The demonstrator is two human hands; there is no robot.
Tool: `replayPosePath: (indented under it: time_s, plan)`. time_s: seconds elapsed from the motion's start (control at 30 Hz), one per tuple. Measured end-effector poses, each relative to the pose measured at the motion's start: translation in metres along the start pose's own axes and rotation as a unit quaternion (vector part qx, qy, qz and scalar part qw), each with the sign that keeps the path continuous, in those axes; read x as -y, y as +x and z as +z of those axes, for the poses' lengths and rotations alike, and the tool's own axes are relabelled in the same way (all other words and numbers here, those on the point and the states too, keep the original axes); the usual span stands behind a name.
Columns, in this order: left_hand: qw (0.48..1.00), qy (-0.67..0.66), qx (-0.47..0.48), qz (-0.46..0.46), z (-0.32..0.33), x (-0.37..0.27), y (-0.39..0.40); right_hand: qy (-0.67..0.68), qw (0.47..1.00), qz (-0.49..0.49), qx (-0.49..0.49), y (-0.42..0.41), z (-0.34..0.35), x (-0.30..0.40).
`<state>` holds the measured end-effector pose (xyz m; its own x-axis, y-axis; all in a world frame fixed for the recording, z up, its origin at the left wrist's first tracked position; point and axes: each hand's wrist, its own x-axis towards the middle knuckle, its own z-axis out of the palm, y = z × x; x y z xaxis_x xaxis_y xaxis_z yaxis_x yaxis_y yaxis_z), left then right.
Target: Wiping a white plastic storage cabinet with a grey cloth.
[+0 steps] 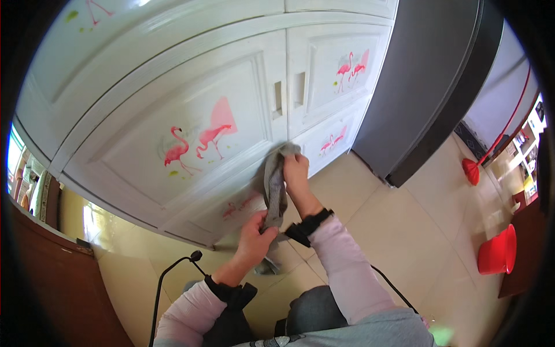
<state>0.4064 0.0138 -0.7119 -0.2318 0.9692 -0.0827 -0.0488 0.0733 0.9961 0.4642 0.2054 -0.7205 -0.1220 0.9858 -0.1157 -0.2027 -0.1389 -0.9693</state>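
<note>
A bunched grey cloth (pixel 275 186) stretches between my two hands, and its lower end hangs down towards the floor. My right hand (pixel 296 171) grips the upper end close against the white cabinet (pixel 243 56), at the rail below the middle doors. Lower and to the left, my left hand (pixel 253 240) is closed around the cloth further down. Pink flamingo pictures decorate the cabinet doors, and two recessed handles (pixel 277 100) sit side by side where the middle doors meet.
A tall dark grey appliance (pixel 416 86) stands right of the cabinet. Further right are a red long-handled plunger or brush (pixel 471 170) and a red bucket (pixel 496 251) on the tiled floor (pixel 403 234). A brown wooden panel (pixel 56 277) rises at lower left.
</note>
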Motion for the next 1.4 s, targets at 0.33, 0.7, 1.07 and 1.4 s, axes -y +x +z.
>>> replayPosePath:
  time_s: [0.33, 0.7, 1.07, 1.4]
  plan:
    - [1.0, 0.0, -0.006, 0.025, 0.013, 0.006, 0.003, -0.214, 0.934, -0.282, 0.051, -0.019, 0.021, 0.0]
    - [0.998, 0.057, 0.022, 0.013, 0.017, 0.01, 0.007, -0.144, 0.961, -0.219, 0.084, -0.014, 0.0, -0.008]
    - [1.0, 0.02, 0.018, -0.016, 0.018, 0.009, 0.009, 0.091, 0.986, -0.113, 0.076, 0.034, -0.022, 0.0]
    - [0.998, 0.013, 0.008, 0.058, 0.069, -0.007, 0.058, 0.083, 0.988, -0.13, -0.032, 0.103, -0.068, 0.01]
